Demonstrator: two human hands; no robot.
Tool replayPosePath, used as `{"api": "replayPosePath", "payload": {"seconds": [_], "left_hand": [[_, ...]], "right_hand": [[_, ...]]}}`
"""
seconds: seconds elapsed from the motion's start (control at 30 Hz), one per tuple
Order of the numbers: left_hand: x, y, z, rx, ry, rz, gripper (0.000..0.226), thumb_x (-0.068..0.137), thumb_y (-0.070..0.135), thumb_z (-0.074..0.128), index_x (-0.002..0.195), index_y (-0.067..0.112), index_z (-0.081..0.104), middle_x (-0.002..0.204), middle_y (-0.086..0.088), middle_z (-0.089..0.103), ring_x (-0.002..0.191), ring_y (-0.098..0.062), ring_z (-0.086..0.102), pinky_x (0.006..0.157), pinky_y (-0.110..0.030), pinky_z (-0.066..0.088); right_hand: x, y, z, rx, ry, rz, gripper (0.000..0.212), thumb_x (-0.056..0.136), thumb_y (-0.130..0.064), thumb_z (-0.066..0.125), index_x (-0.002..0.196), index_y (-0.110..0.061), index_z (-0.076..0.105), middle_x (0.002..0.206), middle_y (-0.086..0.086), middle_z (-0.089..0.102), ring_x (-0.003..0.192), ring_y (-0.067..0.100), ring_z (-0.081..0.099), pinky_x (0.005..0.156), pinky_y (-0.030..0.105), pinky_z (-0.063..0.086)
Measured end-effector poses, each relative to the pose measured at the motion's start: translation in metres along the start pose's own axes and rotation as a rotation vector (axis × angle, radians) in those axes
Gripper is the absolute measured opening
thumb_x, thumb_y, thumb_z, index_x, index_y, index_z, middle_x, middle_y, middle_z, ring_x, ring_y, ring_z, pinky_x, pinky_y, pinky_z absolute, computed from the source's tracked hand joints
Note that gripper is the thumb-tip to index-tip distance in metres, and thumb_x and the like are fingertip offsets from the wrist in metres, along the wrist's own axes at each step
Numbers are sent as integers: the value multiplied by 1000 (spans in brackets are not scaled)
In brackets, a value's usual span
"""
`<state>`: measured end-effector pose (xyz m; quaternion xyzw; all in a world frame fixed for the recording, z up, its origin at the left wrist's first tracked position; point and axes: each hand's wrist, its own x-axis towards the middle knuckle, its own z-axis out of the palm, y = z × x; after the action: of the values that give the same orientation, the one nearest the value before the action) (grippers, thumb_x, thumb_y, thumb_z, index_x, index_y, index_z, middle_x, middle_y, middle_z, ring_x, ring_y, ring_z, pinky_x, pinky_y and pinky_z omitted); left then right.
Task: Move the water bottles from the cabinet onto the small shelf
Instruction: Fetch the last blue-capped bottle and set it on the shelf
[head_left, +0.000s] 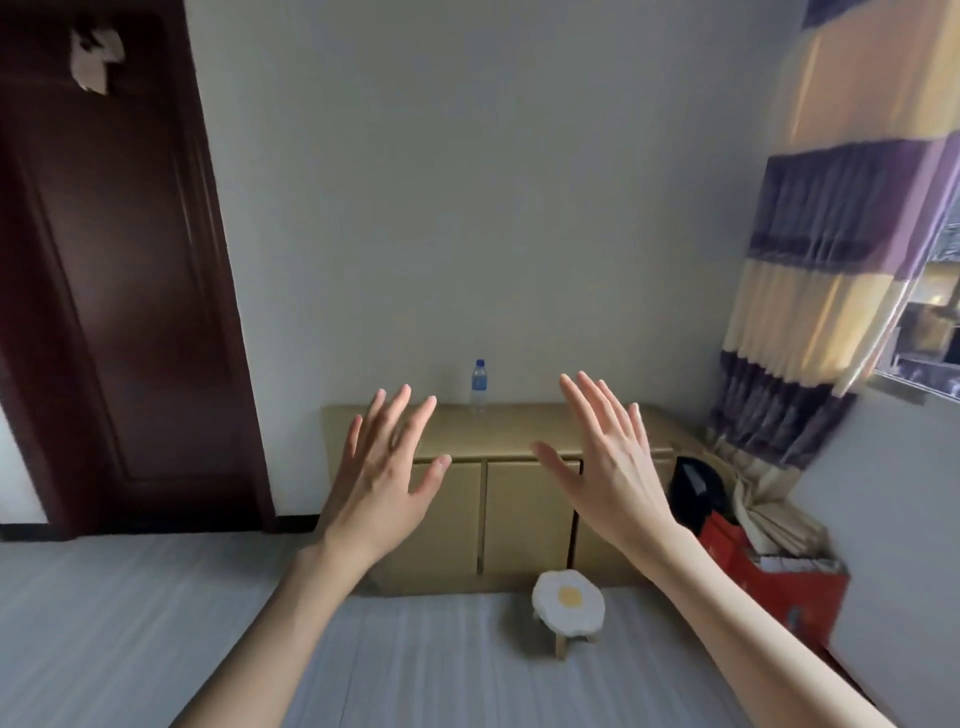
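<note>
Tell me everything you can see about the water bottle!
The water bottle is small, clear and looks like plastic, with a blue cap and a blue label around its middle. It stands upright on top of the tan cabinet, near the back edge by the wall. How full it is can't be told. Nothing else touches it; both hands are raised in front, apart from it.

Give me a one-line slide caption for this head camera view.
Both open hands, left hand and right hand, raised toward a water bottle standing upright on the tan cabinet.
</note>
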<state>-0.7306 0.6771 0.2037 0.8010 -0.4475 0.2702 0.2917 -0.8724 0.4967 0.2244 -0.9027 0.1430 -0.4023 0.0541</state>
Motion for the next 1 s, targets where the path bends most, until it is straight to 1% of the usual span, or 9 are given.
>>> {"api": "replayPosePath", "payload": {"seconds": [0.13, 0.27, 0.4, 0.5, 0.53, 0.6, 0.7, 0.87, 1.0], "left_hand": [[69, -39, 58, 46, -21, 6, 61, 85, 51, 28, 139, 22, 27, 150, -8, 26, 140, -21, 11, 113, -48, 18], [127, -79, 119, 74, -24, -25, 58, 85, 47, 32, 136, 20, 31, 146, -11, 33, 137, -26, 19, 108, -52, 26], [179, -118, 182, 129, -55, -53, 60, 85, 49, 28, 138, 20, 29, 148, -11, 30, 138, -27, 18, 111, -48, 23], [227, -147, 220, 164, -74, -102, 65, 83, 54, 21, 140, 23, 25, 151, -7, 22, 141, -24, 10, 113, -43, 14], [242, -156, 232, 164, -82, -123, 66, 82, 55, 20, 140, 23, 24, 151, -6, 20, 141, -23, 8, 113, -42, 12], [270, -173, 256, 171, -103, -152, 68, 81, 55, 18, 140, 22, 25, 151, -7, 21, 141, -23, 8, 113, -41, 13], [303, -198, 294, 196, -146, -178, 69, 81, 56, 18, 140, 21, 27, 150, -8, 23, 140, -25, 12, 112, -40, 14], [352, -243, 360, 190, -218, -220, 70, 80, 57, 15, 140, 21, 26, 151, -6, 23, 141, -24, 12, 113, -43, 19], [391, -287, 423, 176, -279, -222, 70, 81, 57, 15, 140, 20, 26, 151, -7, 23, 141, -25, 13, 113, -43, 17]], "right_hand": [[64, 54, 52, -32, 6, -3, 72, 83, -59, 31, 142, -18, 26, 148, 7, 32, 139, 25, 23, 112, 47, 14], [122, 107, 119, -36, -33, 12, 72, 83, -59, 31, 142, -18, 26, 148, 8, 33, 139, 25, 23, 111, 45, 12], [182, 156, 192, -24, -80, -7, 72, 83, -59, 33, 143, -19, 23, 149, 8, 30, 139, 26, 22, 112, 46, 11], [232, 193, 237, 4, -90, -34, 72, 83, -59, 29, 143, -20, 23, 149, 8, 29, 140, 26, 21, 113, 47, 12], [248, 205, 251, 17, -92, -37, 71, 83, -58, 32, 143, -19, 23, 149, 8, 29, 139, 26, 21, 113, 48, 12], [279, 228, 280, 36, -110, -36, 70, 83, -54, 36, 142, -18, 25, 149, 9, 30, 139, 27, 21, 113, 48, 12], [319, 258, 327, 51, -155, -27, 70, 83, -54, 36, 142, -18, 26, 149, 9, 30, 139, 27, 22, 112, 47, 12], [363, 303, 406, 56, -222, -24, 67, 86, -46, 52, 142, -18, 27, 148, 9, 31, 139, 28, 24, 112, 48, 14], [400, 337, 468, 45, -270, -1, 67, 87, -49, 48, 142, -18, 25, 149, 9, 30, 139, 27, 23, 112, 47, 13]]}}
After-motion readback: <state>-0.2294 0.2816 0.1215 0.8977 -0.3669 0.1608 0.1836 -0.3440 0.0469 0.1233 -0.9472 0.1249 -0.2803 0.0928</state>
